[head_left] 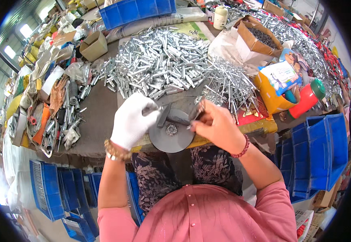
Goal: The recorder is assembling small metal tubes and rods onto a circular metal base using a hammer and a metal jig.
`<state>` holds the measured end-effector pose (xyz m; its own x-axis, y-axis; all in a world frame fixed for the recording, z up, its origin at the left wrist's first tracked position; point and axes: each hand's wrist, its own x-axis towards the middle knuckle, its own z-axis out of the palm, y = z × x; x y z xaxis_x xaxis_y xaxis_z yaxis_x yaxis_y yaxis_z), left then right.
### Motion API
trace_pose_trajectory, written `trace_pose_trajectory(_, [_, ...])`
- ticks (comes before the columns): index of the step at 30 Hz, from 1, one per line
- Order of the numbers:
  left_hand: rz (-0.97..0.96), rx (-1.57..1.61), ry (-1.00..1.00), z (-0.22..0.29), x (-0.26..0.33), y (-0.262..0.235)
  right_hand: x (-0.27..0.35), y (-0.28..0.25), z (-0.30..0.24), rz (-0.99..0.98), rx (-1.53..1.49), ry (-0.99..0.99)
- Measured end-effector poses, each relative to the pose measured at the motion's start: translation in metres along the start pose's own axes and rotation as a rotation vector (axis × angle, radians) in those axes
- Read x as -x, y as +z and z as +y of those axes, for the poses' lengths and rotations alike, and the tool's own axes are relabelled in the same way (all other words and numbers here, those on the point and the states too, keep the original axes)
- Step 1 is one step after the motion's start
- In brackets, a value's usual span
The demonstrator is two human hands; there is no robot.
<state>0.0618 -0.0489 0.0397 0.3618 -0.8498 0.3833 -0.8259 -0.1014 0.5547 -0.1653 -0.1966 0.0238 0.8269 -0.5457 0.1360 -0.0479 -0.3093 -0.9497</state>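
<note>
My left hand (133,121), in a white glove, is closed with thumb and fingers curled together beside the head of a hammer (164,115). What its fingertips hold, if anything, is hidden. The hammer's dark handle runs right, over a round grey plate (173,142), into the curled fingers of my bare right hand (219,125). A small shiny bit shows at that hand's fingertips, too small to name. On the plate, under the handle, sits a little cluster of metal pieces (171,129). Beyond my hands spreads a large heap of silvery metal sleeves (163,60).
Long thin metal pins (234,86) lie piled at the right, near a yellow box (272,94) and a red bottle with green cap (308,97). Tools and loose parts crowd the left, around an orange handle (43,123). Blue bins (324,151) stack below the table's right edge.
</note>
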Motion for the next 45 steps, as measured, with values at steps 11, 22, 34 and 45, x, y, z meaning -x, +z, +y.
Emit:
trace_pose_trajectory(11, [-0.015, -0.007, -0.026, 0.023, 0.082, 0.011, 0.019, 0.032, 0.000, 0.023, 0.625, -0.457])
trace_pose_trajectory(22, [0.023, 0.055, -0.069, 0.024, 0.089, 0.018, 0.009, 0.028, 0.006, -0.077, 0.864, -0.644])
trace_pose_trajectory(34, [0.042, 0.028, -0.046, 0.025, 0.092, 0.020, -0.005, 0.023, 0.000, -0.220, 0.955, -0.799])
trace_pose_trajectory(45, [0.071, 0.089, -0.079, 0.022, 0.095, 0.025, -0.014, 0.017, 0.000, -0.345, 0.815, -0.771])
